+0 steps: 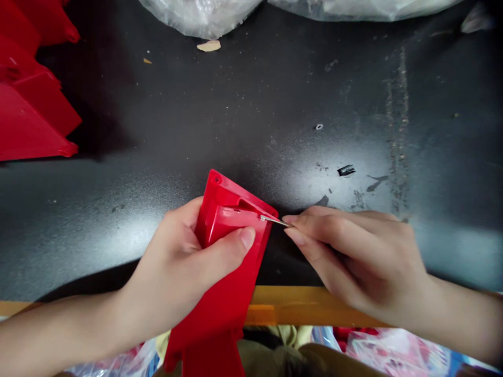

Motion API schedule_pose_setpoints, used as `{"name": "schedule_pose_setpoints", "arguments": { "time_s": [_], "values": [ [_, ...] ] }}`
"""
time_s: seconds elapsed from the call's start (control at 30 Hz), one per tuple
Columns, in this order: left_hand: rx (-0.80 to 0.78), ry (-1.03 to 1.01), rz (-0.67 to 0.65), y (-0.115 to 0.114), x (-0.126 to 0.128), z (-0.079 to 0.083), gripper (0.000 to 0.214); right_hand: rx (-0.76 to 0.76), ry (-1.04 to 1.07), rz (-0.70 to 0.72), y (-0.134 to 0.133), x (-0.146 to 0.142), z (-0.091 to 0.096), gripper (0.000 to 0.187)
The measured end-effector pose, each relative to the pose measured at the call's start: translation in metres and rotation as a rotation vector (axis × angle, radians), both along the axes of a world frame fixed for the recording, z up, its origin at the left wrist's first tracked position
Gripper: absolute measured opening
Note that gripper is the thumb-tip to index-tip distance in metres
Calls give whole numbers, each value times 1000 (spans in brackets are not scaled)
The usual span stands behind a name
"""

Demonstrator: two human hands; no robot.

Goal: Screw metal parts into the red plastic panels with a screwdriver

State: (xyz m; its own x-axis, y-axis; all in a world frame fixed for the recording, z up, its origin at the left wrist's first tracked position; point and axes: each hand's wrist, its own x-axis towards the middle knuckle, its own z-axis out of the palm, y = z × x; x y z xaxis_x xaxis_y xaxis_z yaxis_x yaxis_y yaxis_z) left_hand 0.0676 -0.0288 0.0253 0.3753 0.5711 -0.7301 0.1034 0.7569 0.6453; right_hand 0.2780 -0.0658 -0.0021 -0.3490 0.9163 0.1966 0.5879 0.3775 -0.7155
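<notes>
Black surface (251,115), a wooden strip (298,306) along its near edge, plastic wrapping (389,351) below. Over that near edge, around the middle, a tilted red plastic part (228,285), clamped between thumb and fingers of the left hand (183,256). To its right, the right hand (365,251), fingertips pinched together on a thin metal tool (277,221), tip near the part's far right corner. Farther back, a black scrap (346,170) and a small white ring (319,126); toward the far left corner, red pieces (39,120); toward the far edge, clear plastic bags (200,15).
</notes>
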Motion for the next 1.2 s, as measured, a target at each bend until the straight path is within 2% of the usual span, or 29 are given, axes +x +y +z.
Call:
{"name": "schedule_pose_setpoints", "arguments": {
  "time_s": [0.1,0.23,0.37,0.53,0.63,0.77,0.97,1.1,1.2],
  "values": [
    [-21,-27,2,1,0,2,17,-14,32,16,-2,0,1,18],
    [-28,-33,-2,2,0,1,17,-111,123,-60,-5,2,3,12],
    [2,-37,-11,1,0,-1,14,-101,134,-78,-6,2,3,10],
    [60,-10,-43,1,2,0,15,-110,158,-187,-5,-2,3,6],
    [96,14,-95,2,4,1,16,-37,150,-211,-3,-4,4,8],
    [158,6,-147,1,6,1,14,96,117,-108,-2,-4,4,11],
    [246,11,-165,-1,8,0,13,337,-118,-83,-4,-5,4,2],
    [314,44,-154,-1,9,-1,17,498,-226,-88,-4,-5,0,3],
    [330,62,-164,-1,10,-2,18,563,-280,-101,-3,-5,-3,8]
  ]
}}
